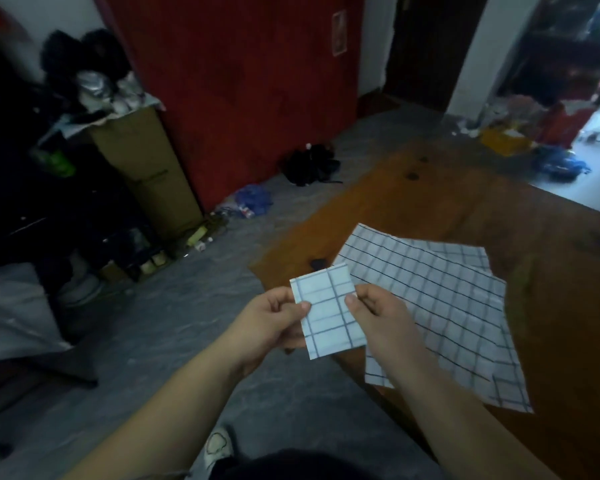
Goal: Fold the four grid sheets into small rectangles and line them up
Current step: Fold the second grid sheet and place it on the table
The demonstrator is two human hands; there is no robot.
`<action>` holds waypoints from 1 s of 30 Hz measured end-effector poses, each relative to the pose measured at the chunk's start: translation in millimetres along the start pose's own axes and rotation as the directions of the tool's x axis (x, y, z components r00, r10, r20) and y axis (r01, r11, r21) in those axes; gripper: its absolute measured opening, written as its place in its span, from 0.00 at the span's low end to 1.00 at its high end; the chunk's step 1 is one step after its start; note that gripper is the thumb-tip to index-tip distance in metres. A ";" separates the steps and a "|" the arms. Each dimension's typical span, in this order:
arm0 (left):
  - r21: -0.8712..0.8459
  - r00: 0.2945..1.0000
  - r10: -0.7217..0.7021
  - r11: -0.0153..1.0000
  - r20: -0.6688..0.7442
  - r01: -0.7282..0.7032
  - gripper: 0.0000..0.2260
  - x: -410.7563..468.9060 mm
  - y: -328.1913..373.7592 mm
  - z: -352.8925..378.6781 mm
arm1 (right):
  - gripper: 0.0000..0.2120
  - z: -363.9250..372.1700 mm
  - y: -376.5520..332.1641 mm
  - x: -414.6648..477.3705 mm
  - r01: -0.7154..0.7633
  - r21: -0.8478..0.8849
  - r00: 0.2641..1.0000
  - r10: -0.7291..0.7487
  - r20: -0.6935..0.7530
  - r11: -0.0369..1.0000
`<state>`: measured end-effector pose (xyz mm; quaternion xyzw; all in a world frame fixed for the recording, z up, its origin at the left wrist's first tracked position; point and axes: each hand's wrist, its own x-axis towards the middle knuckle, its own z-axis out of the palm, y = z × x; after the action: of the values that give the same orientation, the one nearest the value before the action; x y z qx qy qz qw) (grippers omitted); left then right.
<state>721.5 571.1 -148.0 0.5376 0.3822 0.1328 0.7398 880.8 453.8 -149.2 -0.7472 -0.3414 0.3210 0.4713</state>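
Both the left hand (274, 317) and the right hand (371, 311) pinch a folded grid sheet (328, 311) between thumb and fingers, held in the air between them. Unfolded grid sheets (447, 306) lie overlapped on the bench (413, 195) just beyond the right hand.

Folded grid sheet (328, 323) between hands (274, 320) (378, 317)
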 end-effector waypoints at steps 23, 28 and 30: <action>-0.092 0.806 0.113 0.975 -0.581 -0.203 0.09 24.0 91.4 -508.5 | 0.04 477.3 -236.6 223.7 0.016 -0.005 0.922 -0.013 0.387 1.000; -0.092 0.828 0.086 0.982 -0.554 -0.163 0.06 105.4 127.9 -543.3 | 0.04 491.4 -240.6 311.1 -0.028 -0.016 0.943 0.031 0.331 0.999; -0.076 0.839 0.087 0.986 -0.537 -0.151 0.07 135.1 140.9 -552.0 | 0.03 492.5 -240.4 341.6 -0.028 -0.017 0.951 0.032 0.308 0.999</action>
<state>451.6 1090.7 -150.3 0.4589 0.5297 0.3440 0.6249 627.7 1047.9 -153.4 -0.6959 -0.4015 0.4388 0.4025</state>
